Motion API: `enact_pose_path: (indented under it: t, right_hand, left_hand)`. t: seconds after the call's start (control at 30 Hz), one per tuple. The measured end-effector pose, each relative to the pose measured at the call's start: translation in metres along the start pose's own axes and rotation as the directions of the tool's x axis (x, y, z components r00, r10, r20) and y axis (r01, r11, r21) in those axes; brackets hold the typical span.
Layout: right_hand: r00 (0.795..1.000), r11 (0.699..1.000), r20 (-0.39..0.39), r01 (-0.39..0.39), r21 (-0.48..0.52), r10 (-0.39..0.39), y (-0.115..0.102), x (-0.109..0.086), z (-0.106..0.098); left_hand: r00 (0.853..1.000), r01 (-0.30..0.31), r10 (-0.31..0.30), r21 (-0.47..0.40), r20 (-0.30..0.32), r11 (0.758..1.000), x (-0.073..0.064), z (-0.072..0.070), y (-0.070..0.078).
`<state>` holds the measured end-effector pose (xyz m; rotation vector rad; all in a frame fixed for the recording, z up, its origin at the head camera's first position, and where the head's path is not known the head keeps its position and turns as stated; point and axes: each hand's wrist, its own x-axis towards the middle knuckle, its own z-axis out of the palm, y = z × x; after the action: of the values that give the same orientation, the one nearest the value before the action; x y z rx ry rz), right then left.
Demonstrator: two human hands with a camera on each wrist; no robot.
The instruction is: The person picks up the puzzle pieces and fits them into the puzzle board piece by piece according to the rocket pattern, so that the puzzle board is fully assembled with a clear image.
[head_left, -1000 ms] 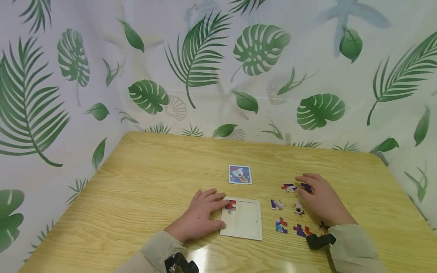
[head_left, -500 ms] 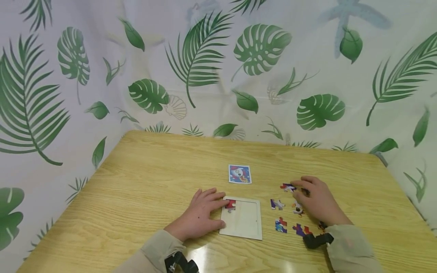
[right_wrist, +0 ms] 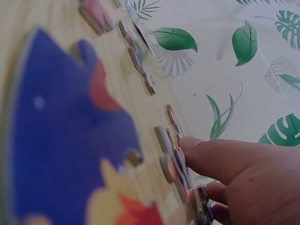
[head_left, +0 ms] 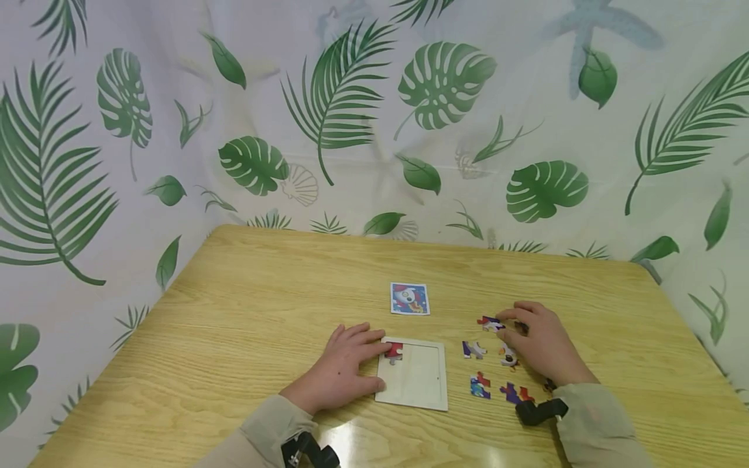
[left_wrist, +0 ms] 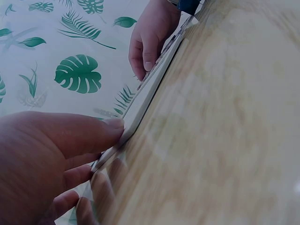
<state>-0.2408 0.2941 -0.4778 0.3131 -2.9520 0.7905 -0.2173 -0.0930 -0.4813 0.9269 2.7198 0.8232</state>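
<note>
A person's left hand (head_left: 342, 372) rests on the left side of a shallow wooden tray (head_left: 412, 387), fingers spread, one fingertip at the lone red puzzle piece (head_left: 394, 351) lying in its far left corner. Well apart from it, the right hand (head_left: 549, 342) bends over loose pieces to the right, thumb and forefinger at the right end of a red-and-purple piece (head_left: 489, 323); whether they pinch it cannot be told.

The pieces look thin, stiff and light, with smooth printed faces that may slide under a fingertip. Opposite cut edges should offer the surest hold; the narrow knobs could chip if forced.

Nearer lie a purple-and-grey piece (head_left: 473, 350), a blue-and-red piece (head_left: 480, 385) and a purple-and-red piece (head_left: 512, 392). The right hand covers part of the group, crowding a white piece (head_left: 508, 356) just beside its thumb.

Beyond the tray, a picture card (head_left: 409, 299) lies flat on the surface (head_left: 263, 279), before a leaf-printed curtain (head_left: 351, 201).
</note>
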Motion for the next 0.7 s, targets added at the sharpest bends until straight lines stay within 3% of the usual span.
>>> enact_pose_path:
  t: [0.43, 0.7]
  right_hand:
    - [0.998, 1.000, -0.060, 0.022, -0.013, -0.023, -0.0014, -0.0003, 0.0007]
    - [0.996, 0.998, -0.080, 0.051, 0.033, -0.048, -0.0086, 0.0017, 0.0012]
  left_hand:
    - [1.000, -0.005, 0.005, 0.003, 0.000, 1.000, 0.0003, -0.0004, -0.0004]
    - [1.000, -0.011, 0.011, 0.001, -0.004, 1.000, 0.0005, 0.0002, -0.0014]
